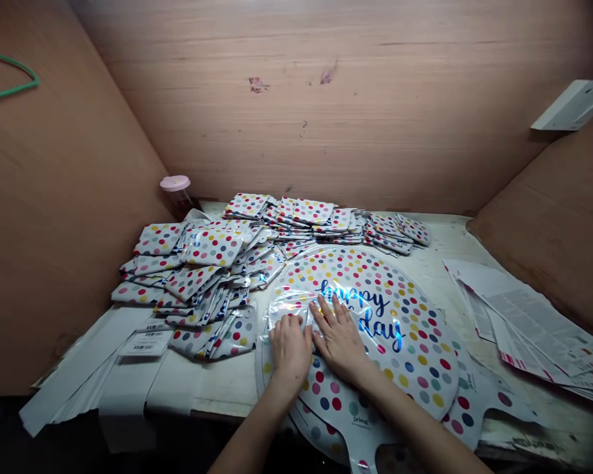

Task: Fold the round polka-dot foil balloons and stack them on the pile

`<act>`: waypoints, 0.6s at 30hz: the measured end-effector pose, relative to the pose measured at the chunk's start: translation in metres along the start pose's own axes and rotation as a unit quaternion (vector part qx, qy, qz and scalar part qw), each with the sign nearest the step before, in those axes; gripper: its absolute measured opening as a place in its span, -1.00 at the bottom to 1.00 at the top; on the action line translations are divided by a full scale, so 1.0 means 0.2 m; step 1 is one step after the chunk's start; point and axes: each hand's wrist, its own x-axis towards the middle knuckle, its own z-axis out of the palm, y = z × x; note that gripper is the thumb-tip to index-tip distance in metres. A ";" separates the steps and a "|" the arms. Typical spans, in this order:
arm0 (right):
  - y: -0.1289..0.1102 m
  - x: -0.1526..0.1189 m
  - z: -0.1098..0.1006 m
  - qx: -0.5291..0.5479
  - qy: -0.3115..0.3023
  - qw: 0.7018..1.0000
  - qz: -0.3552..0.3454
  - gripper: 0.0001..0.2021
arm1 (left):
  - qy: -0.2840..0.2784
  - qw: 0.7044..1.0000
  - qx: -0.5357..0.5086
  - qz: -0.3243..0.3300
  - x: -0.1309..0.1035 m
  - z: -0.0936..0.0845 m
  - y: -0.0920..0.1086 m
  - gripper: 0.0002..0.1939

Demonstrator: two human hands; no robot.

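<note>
A round dotted balloon (420,342) with blue "happy" lettering lies flat at the middle of the tabletop (445,243), its neck reaching past the near edge. Another balloon (467,415) shows beneath it, its neck pointing toward the near right corner. The left hand (291,349) rests on the top balloon, fingers bent and close together; whether it grips the shiny clear film (286,301) there cannot be told. Just beside it, the right hand (339,337) lies flat, fingers spread wide, touching the lettering. Folded dotted packets (212,247) are heaped toward the left edge and along the far edge. White strips (89,359) overhang the near left corner; printed papers (543,316) lie along the right edge.
</note>
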 end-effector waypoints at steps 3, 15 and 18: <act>0.02 -0.01 0.03 -0.004 0.024 1.000 0.003 -0.41 | -0.050 0.998 0.022 -0.041 0.02 -0.02 0.08 -0.70; 0.13 -0.07 0.05 0.102 0.106 0.989 -0.023 -0.42 | -0.073 0.985 -0.142 -0.063 -0.06 0.00 0.02 -0.70; 0.28 -0.19 0.00 0.099 0.132 0.986 0.009 -0.41 | 0.019 0.954 -0.287 -0.086 -0.03 -0.18 -0.30 -0.74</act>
